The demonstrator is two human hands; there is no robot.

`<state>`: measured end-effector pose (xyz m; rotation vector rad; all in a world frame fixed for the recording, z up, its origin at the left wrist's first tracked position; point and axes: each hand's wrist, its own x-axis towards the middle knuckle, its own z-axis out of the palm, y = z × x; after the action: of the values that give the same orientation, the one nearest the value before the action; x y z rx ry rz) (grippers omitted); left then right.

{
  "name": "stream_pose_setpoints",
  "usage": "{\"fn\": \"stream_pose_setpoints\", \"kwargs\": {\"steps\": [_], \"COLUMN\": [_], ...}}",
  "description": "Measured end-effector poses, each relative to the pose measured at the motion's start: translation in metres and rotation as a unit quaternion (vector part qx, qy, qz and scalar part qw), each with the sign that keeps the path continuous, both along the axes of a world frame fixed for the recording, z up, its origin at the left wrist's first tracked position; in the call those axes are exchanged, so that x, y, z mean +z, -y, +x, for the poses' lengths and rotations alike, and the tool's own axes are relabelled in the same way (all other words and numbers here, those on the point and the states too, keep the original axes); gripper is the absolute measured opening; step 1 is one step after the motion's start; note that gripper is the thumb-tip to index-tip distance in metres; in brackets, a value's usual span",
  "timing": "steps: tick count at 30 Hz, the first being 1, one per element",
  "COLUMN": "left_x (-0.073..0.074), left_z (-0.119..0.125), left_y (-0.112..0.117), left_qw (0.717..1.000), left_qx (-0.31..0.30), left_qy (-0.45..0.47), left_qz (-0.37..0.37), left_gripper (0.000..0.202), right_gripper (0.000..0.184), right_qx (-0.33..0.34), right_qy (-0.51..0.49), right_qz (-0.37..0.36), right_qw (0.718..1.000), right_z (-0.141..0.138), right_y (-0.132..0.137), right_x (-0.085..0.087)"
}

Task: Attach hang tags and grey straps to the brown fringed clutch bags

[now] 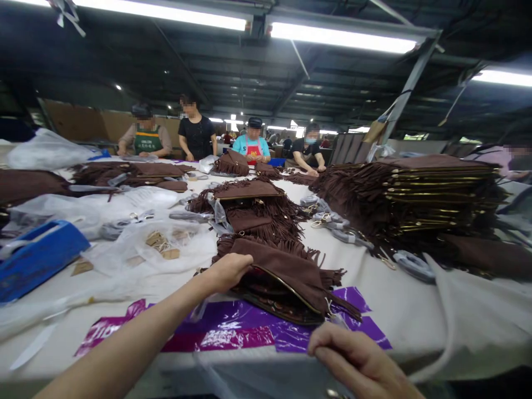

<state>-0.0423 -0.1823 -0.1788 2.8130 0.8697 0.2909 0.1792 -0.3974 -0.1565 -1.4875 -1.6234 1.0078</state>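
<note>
On purple plastic (220,321): brown bag (282,263), pinched by left hand (230,271); right hand (355,354) curled, grip unclear.

The left hand (233,270) grips the edge of a brown fringed bag (286,265) — its zipper gaping — above purple tape (253,320); the right hand (357,352), fingers curled, is near its lower corner. Similar bags (436,191) stand stacked on the tabletop (399,310).
</note>
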Motion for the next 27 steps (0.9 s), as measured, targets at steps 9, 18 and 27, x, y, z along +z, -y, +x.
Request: {"fn": "stream_pose_setpoints", "kwargs": {"steps": [9, 18, 27], "left_x": [0.002, 0.009, -0.019], "left_z": [0.008, 0.013, 0.096], "left_y": [-0.024, 0.036, 0.044], "left_qw": [1.000, 0.985, 0.984], "left_qx": [0.011, -0.120, -0.095], "left_qy": [-0.013, 0.038, 0.067], "left_qz": [0.011, 0.115, -0.134], "left_gripper": [0.021, 0.015, 0.048], "right_gripper": [0.027, 0.051, 0.037], "right_qx": [-0.092, -0.057, -0.097], "right_qy": [0.467, 0.124, 0.140], "right_qz": [-0.041, -0.070, -0.035], "right_qw": [0.879, 0.988, 0.985], "right_z": [-0.027, -0.012, 0.001], "right_y": [-0.066, -0.067, -0.059], "right_x": [-0.036, -0.035, -0.044]}}
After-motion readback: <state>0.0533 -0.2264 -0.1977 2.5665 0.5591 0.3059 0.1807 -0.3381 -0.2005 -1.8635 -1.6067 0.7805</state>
